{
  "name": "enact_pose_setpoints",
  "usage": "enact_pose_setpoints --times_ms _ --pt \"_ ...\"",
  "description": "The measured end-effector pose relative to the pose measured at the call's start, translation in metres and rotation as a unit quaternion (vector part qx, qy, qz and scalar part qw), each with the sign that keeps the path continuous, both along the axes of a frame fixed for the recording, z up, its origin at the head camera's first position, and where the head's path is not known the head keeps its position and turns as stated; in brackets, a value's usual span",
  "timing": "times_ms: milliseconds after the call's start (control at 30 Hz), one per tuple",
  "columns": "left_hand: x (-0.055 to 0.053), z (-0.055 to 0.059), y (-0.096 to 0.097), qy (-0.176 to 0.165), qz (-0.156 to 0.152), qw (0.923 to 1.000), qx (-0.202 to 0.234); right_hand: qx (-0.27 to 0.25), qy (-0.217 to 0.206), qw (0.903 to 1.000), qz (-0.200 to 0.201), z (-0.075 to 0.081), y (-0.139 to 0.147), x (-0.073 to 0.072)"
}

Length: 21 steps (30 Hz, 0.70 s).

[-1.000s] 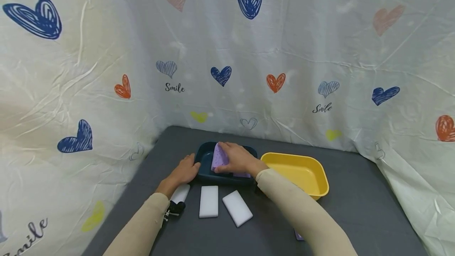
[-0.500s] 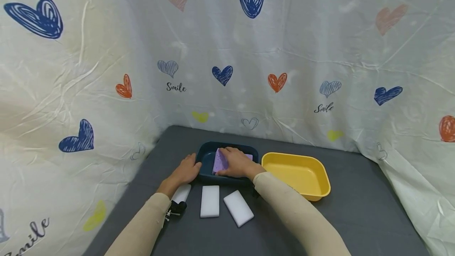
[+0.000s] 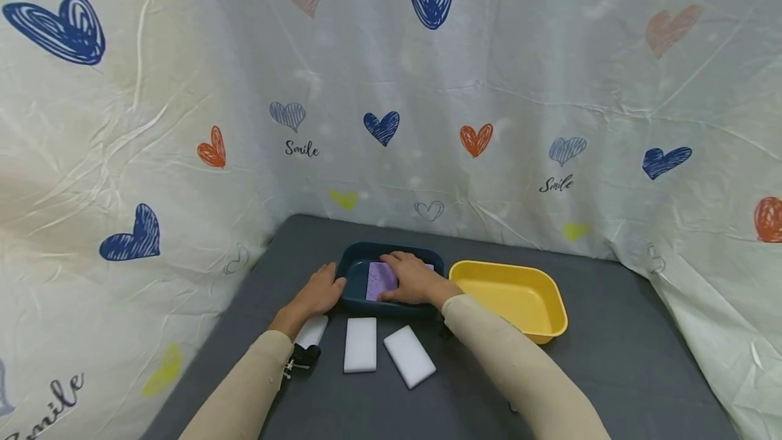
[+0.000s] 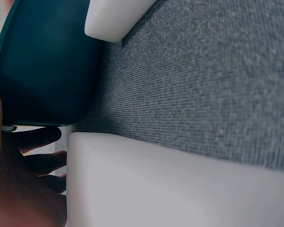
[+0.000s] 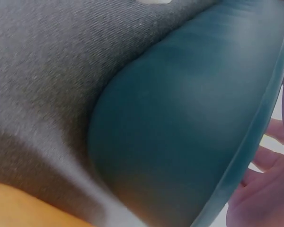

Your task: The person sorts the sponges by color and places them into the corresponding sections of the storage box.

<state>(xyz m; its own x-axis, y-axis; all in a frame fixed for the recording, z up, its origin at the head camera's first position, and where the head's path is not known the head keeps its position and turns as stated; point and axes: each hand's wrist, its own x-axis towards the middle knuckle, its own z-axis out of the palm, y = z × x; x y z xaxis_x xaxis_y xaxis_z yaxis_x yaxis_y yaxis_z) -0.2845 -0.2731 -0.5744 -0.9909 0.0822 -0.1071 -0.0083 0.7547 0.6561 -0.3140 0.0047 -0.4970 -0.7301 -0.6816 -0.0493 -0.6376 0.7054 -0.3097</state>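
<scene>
My right hand (image 3: 415, 278) reaches into a dark teal plastic basin (image 3: 354, 267) and holds a purple sponge (image 3: 380, 280) near its bottom. The thumb is at the sponge's front edge and the fingers are at its far edge. More purple shows beyond the hand, mostly covered. Against the basin's left end rests my left hand (image 3: 318, 292), its fingers along the outside and its thumb by the front corner. In the right wrist view, basin wall (image 5: 180, 118) hides the sponge, and part of the right hand (image 5: 265, 189) shows beyond the rim.
A yellow basin (image 3: 507, 294) stands just right of the teal one. In front lie white sponge blocks: one upright in view (image 3: 360, 345), one slanted (image 3: 410, 357), and one partly under the left wrist (image 3: 311, 331). A heart-printed curtain (image 3: 427, 87) hangs behind the grey table.
The purple sponge in my right hand has gone from tilted to lying flat, lower in the teal basin. My left hand has stayed at the basin's left end.
</scene>
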Motion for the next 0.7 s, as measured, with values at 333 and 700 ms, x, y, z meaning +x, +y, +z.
enact_pose_setpoints --times_ms 333,700 --pt "0.003 0.007 0.001 0.007 0.002 0.9999 0.008 0.003 0.005 1.0000 -0.004 0.003 0.015 -0.001" --pt "0.011 0.017 0.007 0.004 0.000 1.0000 0.002 0.009 0.012 0.9999 -0.007 0.007 0.038 0.001"
